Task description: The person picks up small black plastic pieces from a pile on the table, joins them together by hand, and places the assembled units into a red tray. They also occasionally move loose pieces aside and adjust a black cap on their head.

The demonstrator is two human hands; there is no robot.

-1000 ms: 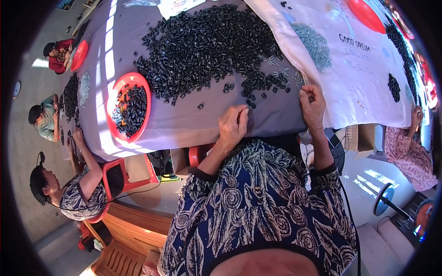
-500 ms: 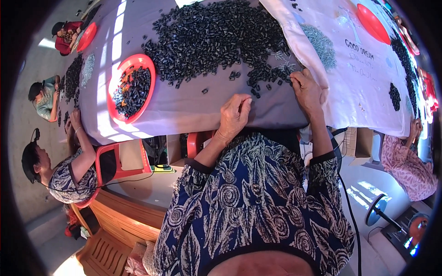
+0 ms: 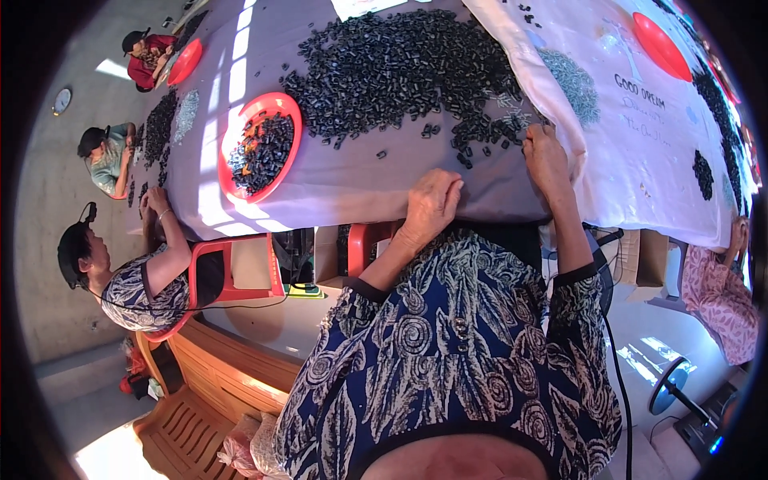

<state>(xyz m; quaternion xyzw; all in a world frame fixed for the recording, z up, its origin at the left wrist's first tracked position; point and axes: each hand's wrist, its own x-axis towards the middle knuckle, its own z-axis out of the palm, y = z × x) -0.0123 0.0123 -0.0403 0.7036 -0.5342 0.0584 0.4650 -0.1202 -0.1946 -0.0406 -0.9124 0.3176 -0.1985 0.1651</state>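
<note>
Evidently close work: left hand (image 3: 434, 204) curled, thumb by forefinger; cannot tell if it pinches anything. Right hand (image 3: 549, 164) bent inward, tips turned away; cannot tell if they pinch. Just beyond the right fingertips, clear bits (image 3: 512, 106); left of them, stray black bits (image 3: 476, 132). Judgement: take singles from this thin edge, wrists low, left fingers steady. Farther off, black heap (image 3: 400, 72).

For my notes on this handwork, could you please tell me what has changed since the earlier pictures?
The right hand has moved left, from the pale cloth's fold toward the black pile; whether it took anything is unclear. The left hand has drawn back slightly, fingers curled. The red plate stayed put.
</note>
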